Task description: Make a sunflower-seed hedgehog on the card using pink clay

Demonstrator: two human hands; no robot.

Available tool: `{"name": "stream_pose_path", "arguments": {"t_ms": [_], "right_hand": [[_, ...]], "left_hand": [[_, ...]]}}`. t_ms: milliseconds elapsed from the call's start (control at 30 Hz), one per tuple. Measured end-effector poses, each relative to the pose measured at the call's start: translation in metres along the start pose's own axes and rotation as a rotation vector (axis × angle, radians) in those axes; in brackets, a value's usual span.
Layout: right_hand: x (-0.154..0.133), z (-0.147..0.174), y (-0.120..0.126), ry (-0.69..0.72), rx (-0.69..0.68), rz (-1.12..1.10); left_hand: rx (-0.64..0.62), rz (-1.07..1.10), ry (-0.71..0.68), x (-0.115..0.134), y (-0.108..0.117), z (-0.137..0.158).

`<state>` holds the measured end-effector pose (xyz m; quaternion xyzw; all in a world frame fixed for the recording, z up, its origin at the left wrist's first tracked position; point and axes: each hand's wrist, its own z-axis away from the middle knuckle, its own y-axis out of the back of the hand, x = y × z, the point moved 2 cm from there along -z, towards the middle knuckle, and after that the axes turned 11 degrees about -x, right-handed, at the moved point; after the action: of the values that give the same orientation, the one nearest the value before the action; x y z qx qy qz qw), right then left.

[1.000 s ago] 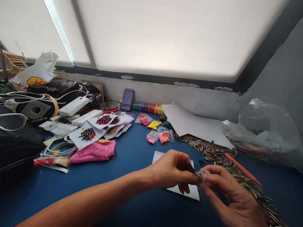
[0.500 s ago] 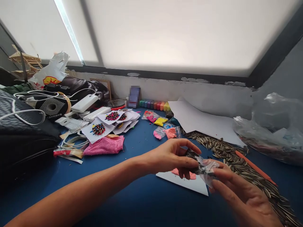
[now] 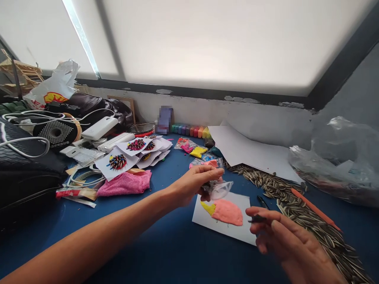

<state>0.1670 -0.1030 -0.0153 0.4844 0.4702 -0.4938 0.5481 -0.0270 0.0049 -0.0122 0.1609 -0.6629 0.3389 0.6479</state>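
Between fingertips (image 3: pixel 277 226) of right grip (image 3: pixel 294 241), black lump (image 3: pixel 258 218).

I get strong backlight through the white blind (image 3: pixel 213 43); the near table (image 3: pixel 148 252) looks dim, the right hand (image 3: pixel 291 236) slightly blurred.

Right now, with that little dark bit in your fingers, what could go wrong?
The small dark piece is only pinched in the right hand, so it might drop and mark the pink clay on the white paper. The plastic bag in the left hand hangs near the clay and could brush it. The right hand is also close to the striped seeds, so it might scatter some.
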Motion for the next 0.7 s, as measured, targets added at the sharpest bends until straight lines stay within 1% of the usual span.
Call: {"name": "stream_pose_path", "arguments": {"t_ms": [100, 167, 233, 300, 367, 433, 533, 633, 700], "right_hand": [[0.001, 0.0, 0.0, -0.017, -0.036, 0.034], [0.005, 0.001, 0.002, -0.028, -0.071, 0.093], [0.01, 0.001, 0.004, -0.048, -0.109, 0.162], [0.013, 0.002, 0.005, -0.086, -0.135, 0.199], [0.015, 0.002, 0.003, -0.104, -0.149, 0.214], [0.014, 0.003, 0.0, -0.093, -0.182, 0.235], [0.012, 0.006, -0.008, -0.063, -0.237, 0.306], [0.014, 0.007, -0.011, -0.03, -0.237, 0.379], [0.017, 0.006, -0.01, -0.036, -0.231, 0.401]], "left_hand": [[0.018, -0.001, -0.014, -0.002, 0.01, -0.013], [0.078, -0.038, -0.04, -0.004, 0.023, -0.022], [0.111, -0.083, -0.041, -0.008, 0.039, -0.03], [0.131, -0.096, -0.018, -0.015, 0.052, -0.036], [0.126, -0.105, -0.017, -0.021, 0.059, -0.038], [0.111, -0.13, -0.029, -0.025, 0.059, -0.037], [0.107, -0.178, -0.058, -0.027, 0.054, -0.032], [0.088, -0.246, -0.079, -0.028, 0.051, -0.03], [0.069, -0.265, -0.086, -0.029, 0.052, -0.03]]}}
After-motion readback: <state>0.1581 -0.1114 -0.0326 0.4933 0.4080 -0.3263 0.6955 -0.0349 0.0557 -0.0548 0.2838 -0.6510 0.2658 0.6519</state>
